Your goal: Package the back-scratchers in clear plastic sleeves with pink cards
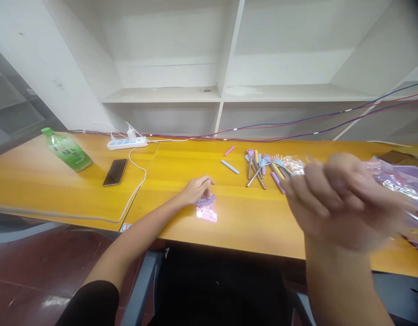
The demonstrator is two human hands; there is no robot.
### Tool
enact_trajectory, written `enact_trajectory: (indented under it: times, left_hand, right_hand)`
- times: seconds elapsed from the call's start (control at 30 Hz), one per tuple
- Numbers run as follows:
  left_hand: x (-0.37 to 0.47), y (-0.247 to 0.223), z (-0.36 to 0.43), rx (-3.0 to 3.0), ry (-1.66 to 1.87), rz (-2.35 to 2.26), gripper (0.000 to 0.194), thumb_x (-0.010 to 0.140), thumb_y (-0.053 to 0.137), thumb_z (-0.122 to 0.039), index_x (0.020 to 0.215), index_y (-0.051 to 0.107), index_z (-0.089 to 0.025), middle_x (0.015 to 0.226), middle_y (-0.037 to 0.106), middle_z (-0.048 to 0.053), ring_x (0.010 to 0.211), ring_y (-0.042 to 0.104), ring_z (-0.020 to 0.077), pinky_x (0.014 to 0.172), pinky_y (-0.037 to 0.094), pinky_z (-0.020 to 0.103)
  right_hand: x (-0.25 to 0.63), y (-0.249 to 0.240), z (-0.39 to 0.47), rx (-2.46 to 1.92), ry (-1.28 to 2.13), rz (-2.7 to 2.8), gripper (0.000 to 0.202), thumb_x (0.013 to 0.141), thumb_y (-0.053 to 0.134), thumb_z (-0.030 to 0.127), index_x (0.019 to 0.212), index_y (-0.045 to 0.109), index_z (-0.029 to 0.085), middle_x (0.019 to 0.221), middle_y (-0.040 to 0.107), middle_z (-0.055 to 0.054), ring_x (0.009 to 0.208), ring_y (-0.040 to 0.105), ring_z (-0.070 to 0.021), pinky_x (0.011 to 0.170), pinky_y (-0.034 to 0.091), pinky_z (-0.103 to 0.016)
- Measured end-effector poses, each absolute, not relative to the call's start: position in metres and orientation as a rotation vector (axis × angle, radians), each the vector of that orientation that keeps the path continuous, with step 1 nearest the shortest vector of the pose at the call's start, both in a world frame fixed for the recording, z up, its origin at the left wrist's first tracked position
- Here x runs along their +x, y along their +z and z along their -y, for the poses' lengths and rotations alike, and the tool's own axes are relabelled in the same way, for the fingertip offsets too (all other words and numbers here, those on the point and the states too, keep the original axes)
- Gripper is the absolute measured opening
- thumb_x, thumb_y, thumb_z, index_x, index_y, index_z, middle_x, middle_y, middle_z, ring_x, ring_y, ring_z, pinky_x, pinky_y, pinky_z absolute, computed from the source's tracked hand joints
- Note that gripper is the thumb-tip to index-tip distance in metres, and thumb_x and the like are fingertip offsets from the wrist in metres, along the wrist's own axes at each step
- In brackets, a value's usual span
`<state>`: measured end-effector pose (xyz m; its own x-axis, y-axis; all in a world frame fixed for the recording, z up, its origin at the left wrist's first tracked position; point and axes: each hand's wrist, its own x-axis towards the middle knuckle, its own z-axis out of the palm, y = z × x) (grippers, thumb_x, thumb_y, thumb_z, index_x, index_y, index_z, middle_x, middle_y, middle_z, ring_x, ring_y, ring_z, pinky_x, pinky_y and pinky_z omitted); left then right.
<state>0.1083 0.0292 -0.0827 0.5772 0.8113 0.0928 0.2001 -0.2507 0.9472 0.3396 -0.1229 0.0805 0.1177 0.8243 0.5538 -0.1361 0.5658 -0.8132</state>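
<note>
My left hand [197, 189] rests on the yellow table with its fingers curled over the top of a small pink and purple printed packet [206, 213]; what its fingertips grip is hidden. Raised close to the camera on the right, my right hand [344, 199] is curled and blurred, and nothing can be made out inside it. Between and beyond the hands lie several metal rods with coloured claw-shaped heads [258, 170]. Near them are a light blue tube [230, 166], a pink tube [230, 149] and a purple tube [277, 182].
Clear crinkled plastic [293, 165] lies behind my right hand, and a purple tray [410, 174] with packets is at the far right. On the left are a green bottle [69, 151], a phone [115, 172], a power strip [126, 143] and a white cable [138, 185].
</note>
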Motion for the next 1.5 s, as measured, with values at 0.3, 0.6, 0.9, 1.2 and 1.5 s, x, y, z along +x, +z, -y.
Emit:
enact_trajectory:
  times: [0.3, 0.6, 0.9, 1.2, 1.5]
  left_hand:
    - [0.108, -0.080, -0.030, 1.767, 0.737, -0.858, 0.032, 0.103, 0.044, -0.042, 0.104, 0.063, -0.017, 0.068, 0.067, -0.001, 0.058, 0.064, 0.0114, 0.058, 0.049, 0.021]
    - [0.109, -0.080, -0.032, 1.837, 0.695, -0.861, 0.032, 0.104, 0.042, -0.044, 0.108, 0.062, -0.018, 0.070, 0.068, -0.001, 0.061, 0.063, 0.0122, 0.060, 0.050, 0.023]
    - [0.108, -0.078, -0.031, 1.859, 0.707, -0.897, 0.029, 0.103, 0.043, -0.041, 0.107, 0.063, -0.020, 0.071, 0.067, -0.002, 0.064, 0.064, 0.0127, 0.064, 0.052, 0.023]
    - [0.107, -0.076, -0.029, 1.932, 0.716, -0.901, 0.030, 0.104, 0.042, -0.040, 0.107, 0.064, -0.020, 0.071, 0.068, -0.002, 0.063, 0.063, 0.0126, 0.064, 0.050, 0.023]
    - [0.107, -0.076, -0.028, 1.944, 0.734, -0.845, 0.030, 0.104, 0.047, -0.044, 0.106, 0.063, -0.019, 0.072, 0.069, -0.001, 0.065, 0.065, 0.0129, 0.067, 0.050, 0.024]
  right_hand:
    - [0.410, -0.040, -0.042, -1.460, 0.128, 1.020, 0.022, 0.090, 0.055, 0.027, 0.071, 0.046, 0.025, 0.064, 0.048, 0.003, 0.062, 0.045, -0.0157, 0.062, 0.036, -0.030]
    - [0.422, -0.078, -0.040, -2.052, 0.037, 1.368, 0.019, 0.095, 0.055, 0.036, 0.090, 0.064, 0.021, 0.088, 0.071, -0.012, 0.085, 0.065, -0.0268, 0.077, 0.044, -0.034]
    - [0.429, -0.076, -0.040, -2.479, 0.126, 1.552, 0.045, 0.096, 0.054, 0.047, 0.116, 0.075, 0.012, 0.108, 0.072, -0.023, 0.104, 0.069, -0.0372, 0.092, 0.051, -0.046]
    - [0.424, -0.071, -0.039, -2.436, 0.046, 1.415, 0.036, 0.092, 0.057, 0.043, 0.093, 0.076, 0.012, 0.093, 0.073, -0.021, 0.091, 0.070, -0.0367, 0.081, 0.052, -0.043]
    - [0.401, -0.082, -0.037, -1.443, 0.377, 1.403, 0.045, 0.096, 0.053, 0.060, 0.074, 0.055, 0.021, 0.068, 0.058, -0.001, 0.065, 0.051, -0.0177, 0.063, 0.039, -0.029]
